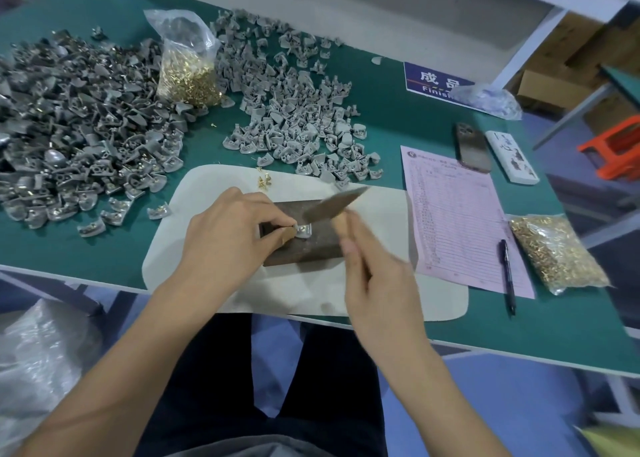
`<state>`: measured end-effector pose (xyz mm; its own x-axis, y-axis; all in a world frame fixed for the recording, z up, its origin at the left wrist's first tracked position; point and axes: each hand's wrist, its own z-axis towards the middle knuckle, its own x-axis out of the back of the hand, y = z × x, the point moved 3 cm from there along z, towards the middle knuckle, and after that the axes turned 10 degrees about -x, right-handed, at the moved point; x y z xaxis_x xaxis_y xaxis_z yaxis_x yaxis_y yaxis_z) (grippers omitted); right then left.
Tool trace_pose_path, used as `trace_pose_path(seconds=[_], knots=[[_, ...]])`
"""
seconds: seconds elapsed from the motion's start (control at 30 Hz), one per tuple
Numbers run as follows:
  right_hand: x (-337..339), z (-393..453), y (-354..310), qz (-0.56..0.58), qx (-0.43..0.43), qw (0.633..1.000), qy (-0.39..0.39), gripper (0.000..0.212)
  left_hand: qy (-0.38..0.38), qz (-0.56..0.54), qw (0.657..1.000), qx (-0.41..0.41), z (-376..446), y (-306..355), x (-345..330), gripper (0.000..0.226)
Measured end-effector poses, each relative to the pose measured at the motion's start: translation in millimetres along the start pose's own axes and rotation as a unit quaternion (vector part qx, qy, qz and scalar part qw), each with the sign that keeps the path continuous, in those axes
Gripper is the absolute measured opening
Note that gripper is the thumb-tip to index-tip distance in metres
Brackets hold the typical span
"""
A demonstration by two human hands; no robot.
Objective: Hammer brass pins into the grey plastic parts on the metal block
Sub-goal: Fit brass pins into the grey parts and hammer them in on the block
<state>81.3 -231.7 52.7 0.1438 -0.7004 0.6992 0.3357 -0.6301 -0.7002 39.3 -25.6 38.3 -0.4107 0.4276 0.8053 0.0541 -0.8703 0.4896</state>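
On the far left I see a big pile of grey parts (pixel 79 117) that already seem to have pins in them, so I think that is the done heap. Next to it stands a bag of brass pins (pixel 188 72), then a second pile of grey parts (pixel 294 110), likely waiting their turn. A few loose pins (pixel 264 181) lie on the white mat (pixel 207 186), close by so they are easy to grab.

My left hand (pixel 225 238) pinches one grey part (pixel 304 231) between thumb and fingertip, holding it steady on the metal block (pixel 311 252) near the middle of the mat. My right hand (pixel 377 283) has its fingers curled round the hammer (pixel 332 205), which is blurry just above the part. I think a hit is under way. My pinching fingers sit very near the hammer, so they could get hurt.
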Motion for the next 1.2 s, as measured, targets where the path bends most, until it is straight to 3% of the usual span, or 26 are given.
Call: trace_pose_path(seconds=[0.1,0.27,0.4,0.43,0.6,0.77,0.9,1.2], knots=[[1,-3,5,-0.037,-0.008,0.999,-0.022,0.039,-0.002,0.000,1.000,-0.006,-1,0,1,0.003],[13,-1,0,0.017,0.002,0.997,0.069,0.039,0.005,-0.002,1.000,-0.001,-1,0,1,0.006],[3,-1,-1,-0.045,-0.003,0.998,-0.046,0.042,-0.003,-0.032,0.999,0.004,-1,-2,0,0.005],[4,1,1,-0.057,-0.002,0.997,-0.046,0.041,-0.006,-0.038,0.999,0.006,-1,-2,0,0.005],[14,23,13,-0.147,-0.054,0.985,0.067,0.045,-0.009,-0.058,0.998,0.012,0,-4,0,0.004],[8,45,32,-0.225,-0.149,0.962,0.047,0.041,0.013,-0.110,0.994,0.020,-9,-5,-6,0.004],[-7,48,27,-0.259,-0.129,0.954,0.077,0.039,0.063,-0.160,0.984,0.048,-25,-11,-6,0.006],[-21,58,32,-0.191,-0.137,0.970,0.054,0.037,0.099,0.013,0.974,0.206,-55,-85,31,0.008]])
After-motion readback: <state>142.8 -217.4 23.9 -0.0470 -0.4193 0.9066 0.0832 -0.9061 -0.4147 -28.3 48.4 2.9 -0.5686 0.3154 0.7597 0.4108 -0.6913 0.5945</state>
